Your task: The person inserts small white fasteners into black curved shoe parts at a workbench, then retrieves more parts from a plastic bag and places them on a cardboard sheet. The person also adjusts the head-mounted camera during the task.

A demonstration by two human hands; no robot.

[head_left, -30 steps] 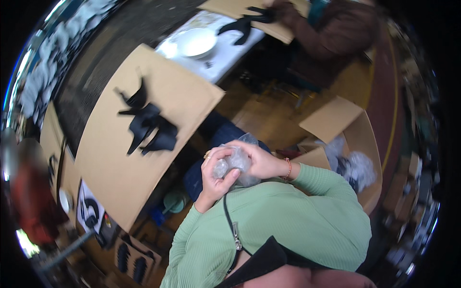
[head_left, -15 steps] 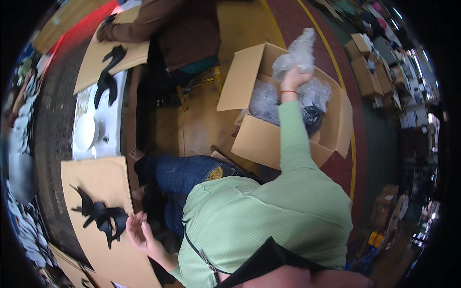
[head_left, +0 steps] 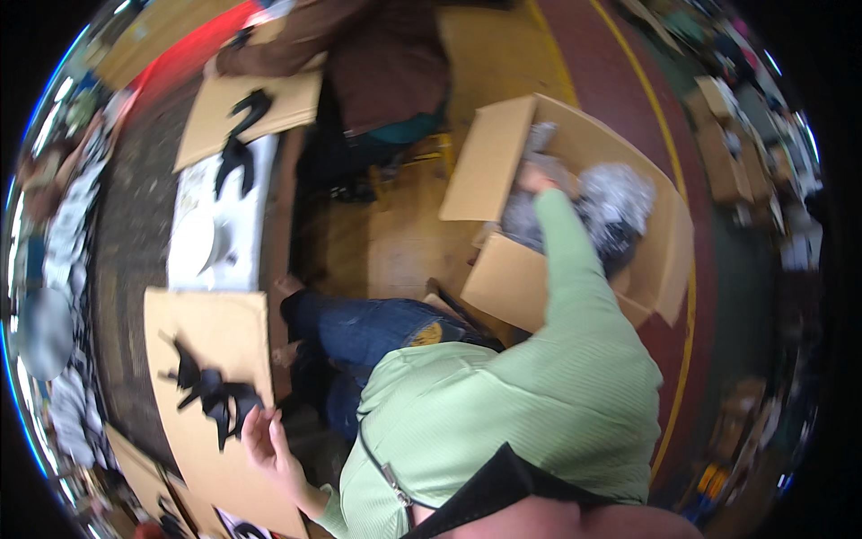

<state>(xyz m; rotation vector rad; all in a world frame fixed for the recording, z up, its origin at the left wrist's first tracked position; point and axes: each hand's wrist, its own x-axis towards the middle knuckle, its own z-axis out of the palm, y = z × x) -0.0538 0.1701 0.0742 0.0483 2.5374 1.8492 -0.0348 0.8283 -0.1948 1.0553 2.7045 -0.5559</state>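
Observation:
My right hand [head_left: 537,175] reaches into an open cardboard box [head_left: 666,260]. It grips a bubble-wrapped bundle [head_left: 541,136] near the box's left side; the fingers are partly lost in the plastic. More bubble-wrapped bundles [head_left: 620,193] lie beside it, one with something dark inside. My left hand [head_left: 274,449] hovers at the edge of a cardboard sheet [head_left: 220,314], its fingers loosely bent and apart, holding nothing. Close to its fingertips, several black curved parts [head_left: 213,388] lie in a cluster on that sheet.
A white round dish [head_left: 196,244] stands on a white sheet [head_left: 242,216] on the workbench. Beyond it, another black curved part [head_left: 236,162] rests partly on a second cardboard sheet [head_left: 292,94]. A co-worker in a brown sleeve [head_left: 287,45] sits there. Floor lines run past the box.
My right hand has lowered the bubble-wrapped bundle from above the box down into its left side. The left hand stays by the black parts. The whole view has shifted slightly.

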